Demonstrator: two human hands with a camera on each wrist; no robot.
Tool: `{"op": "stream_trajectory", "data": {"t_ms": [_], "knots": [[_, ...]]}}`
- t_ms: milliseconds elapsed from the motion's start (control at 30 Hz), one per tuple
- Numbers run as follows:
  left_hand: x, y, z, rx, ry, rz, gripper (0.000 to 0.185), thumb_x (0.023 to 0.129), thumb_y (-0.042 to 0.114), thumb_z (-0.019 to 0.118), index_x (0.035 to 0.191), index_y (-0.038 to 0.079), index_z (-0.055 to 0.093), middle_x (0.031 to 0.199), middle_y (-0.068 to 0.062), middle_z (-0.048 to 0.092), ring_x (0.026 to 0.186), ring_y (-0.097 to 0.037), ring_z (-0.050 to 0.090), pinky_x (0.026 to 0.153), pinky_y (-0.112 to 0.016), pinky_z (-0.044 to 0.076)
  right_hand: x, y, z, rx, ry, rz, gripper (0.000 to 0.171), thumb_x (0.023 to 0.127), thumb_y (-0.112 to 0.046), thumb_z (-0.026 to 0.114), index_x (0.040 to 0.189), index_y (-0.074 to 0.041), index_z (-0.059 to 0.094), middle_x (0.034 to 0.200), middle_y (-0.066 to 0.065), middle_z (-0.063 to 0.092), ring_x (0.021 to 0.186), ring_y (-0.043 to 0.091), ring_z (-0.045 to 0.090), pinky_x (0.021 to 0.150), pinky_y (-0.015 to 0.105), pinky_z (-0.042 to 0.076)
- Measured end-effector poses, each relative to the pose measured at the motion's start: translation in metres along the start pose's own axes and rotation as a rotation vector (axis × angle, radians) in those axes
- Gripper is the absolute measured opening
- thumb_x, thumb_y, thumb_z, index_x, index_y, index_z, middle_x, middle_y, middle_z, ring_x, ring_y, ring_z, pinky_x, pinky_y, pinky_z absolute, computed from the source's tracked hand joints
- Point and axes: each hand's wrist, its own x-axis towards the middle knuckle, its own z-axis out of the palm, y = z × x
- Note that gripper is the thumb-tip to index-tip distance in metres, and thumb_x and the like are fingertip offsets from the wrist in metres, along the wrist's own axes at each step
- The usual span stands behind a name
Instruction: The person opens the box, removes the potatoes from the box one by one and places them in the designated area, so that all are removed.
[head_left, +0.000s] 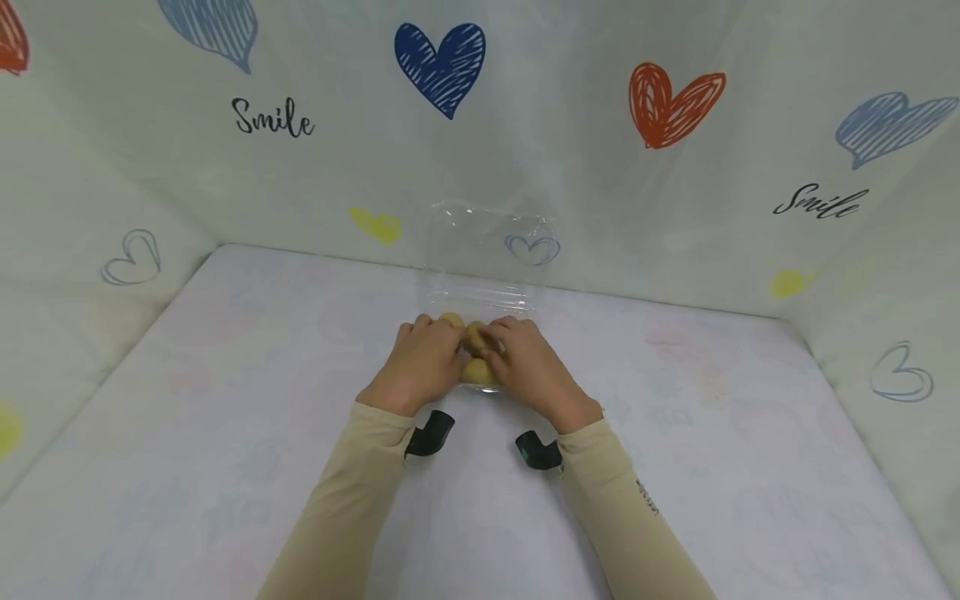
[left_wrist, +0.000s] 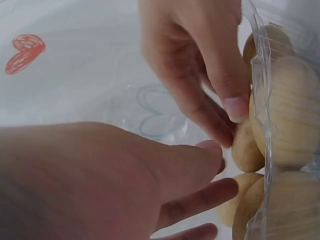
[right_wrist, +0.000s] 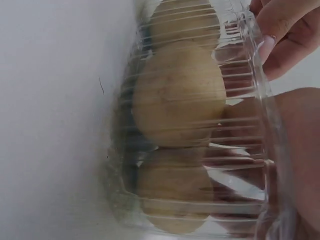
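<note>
One clear ribbed plastic clamshell sits mid-bench, lid up toward the back wall. Inside: approx. three pale tan round buns, smooth, packed in a row. Two hands: left hand & right hand both at the front rim, each grip pinching the clamshell edge.

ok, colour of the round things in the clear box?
Pale yellow-tan round pieces inside the clear ribbed box; right wrist view shows them best.
</note>
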Motion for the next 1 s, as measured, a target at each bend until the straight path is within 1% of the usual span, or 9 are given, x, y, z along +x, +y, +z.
{"op": "stream_trajectory", "data": {"t_ms": [200,267,367,500,633,733,833,900,1000], "knots": [[0.002,-0.003,0.004,0.017,0.039,0.012,0.024,0.091,0.013,0.056,0.112,0.002,0.062,0.126,-0.016,0.052,0.119,-0.035,0.042,0.097,-0.048,0.037,-0.002,0.000,-0.002,-0.047,0.004,0.013,0.030,0.090,-0.014,0.060,0.118,-0.003,0.062,0.112,0.007,0.060,0.100,0.023,0.052,0.087,0.033,0.044],[0.004,-0.004,0.007,0.020,0.048,0.018,0.024,0.091,0.010,0.054,0.112,0.000,0.061,0.132,-0.019,0.048,0.122,-0.036,0.040,0.100,-0.046,0.036,-0.001,0.000,-0.004,-0.044,0.079,0.029,0.029,0.088,-0.015,0.063,0.115,-0.005,0.064,0.111,0.007,0.060,0.100,0.024,0.053,0.087,0.035,0.044],[0.007,-0.005,0.012,0.038,0.057,0.015,0.026,0.091,0.008,0.051,0.114,-0.002,0.059,0.135,-0.021,0.044,0.123,-0.037,0.040,0.102,-0.046,0.034,-0.001,0.003,-0.008,0.004,0.260,0.088,0.028,0.085,-0.012,0.065,0.113,-0.007,0.063,0.113,0.009,0.056,0.103,0.025,0.051,0.086,0.037,0.044],[0.009,-0.005,0.017,0.062,0.049,-0.010,0.032,0.093,0.010,0.050,0.122,-0.002,0.055,0.137,-0.019,0.042,0.123,-0.037,0.039,0.103,-0.048,0.032,-0.001,0.009,-0.015,0.157,0.433,0.192,0.045,0.084,-0.009,0.064,0.127,-0.005,0.051,0.122,0.014,0.045,0.109,0.027,0.044,0.090,0.039,0.041],[0.006,-0.003,0.014,0.059,0.015,-0.018,0.034,0.093,0.017,0.052,0.123,0.000,0.055,0.136,-0.017,0.044,0.122,-0.036,0.039,0.102,-0.047,0.032,-0.002,0.016,-0.018,0.310,0.396,0.254,0.068,0.087,-0.011,0.062,0.143,-0.005,0.025,0.139,0.016,0.032,0.121,0.032,0.038,0.095,0.041,0.039],[-0.001,0.004,0.001,0.024,0.015,0.000,0.029,0.092,0.021,0.056,0.115,0.003,0.060,0.121,-0.012,0.056,0.110,-0.033,0.049,0.090,-0.046,0.042,-0.002,0.018,-0.019,0.397,0.333,0.282,0.078,0.089,-0.014,0.060,0.148,-0.009,0.010,0.147,0.012,0.025,0.127,0.032,0.035,0.099,0.042,0.038],[-0.012,0.017,-0.023,-0.105,0.144,-0.009,0.025,0.092,0.022,0.055,0.111,0.009,0.063,0.106,-0.004,0.063,0.094,-0.025,0.057,0.075,-0.041,0.047,-0.001,0.019,-0.022,0.478,0.323,0.293,0.076,0.092,-0.018,0.057,0.149,-0.012,0.006,0.147,0.010,0.026,0.128,0.031,0.035,0.101,0.042,0.036],[-0.020,0.023,-0.041,-0.301,0.320,-0.040,0.022,0.093,0.020,0.054,0.110,0.011,0.064,0.098,-0.001,0.064,0.085,-0.019,0.058,0.069,-0.037,0.047,-0.002,0.020,-0.025,0.533,0.351,0.306,0.065,0.097,-0.026,0.049,0.148,-0.014,0.010,0.143,0.010,0.032,0.126,0.028,0.037,0.102,0.041,0.035],[-0.027,0.024,-0.059,-0.670,0.637,-0.089,0.023,0.094,0.018,0.050,0.114,0.011,0.060,0.097,0.000,0.062,0.083,-0.014,0.055,0.071,-0.030,0.043,-0.002,0.021,-0.033,0.642,0.452,0.311,0.049,0.101,-0.037,0.029,0.141,-0.009,0.032,0.127,0.013,0.047,0.116,0.028,0.044,0.098,0.041,0.036]]}}
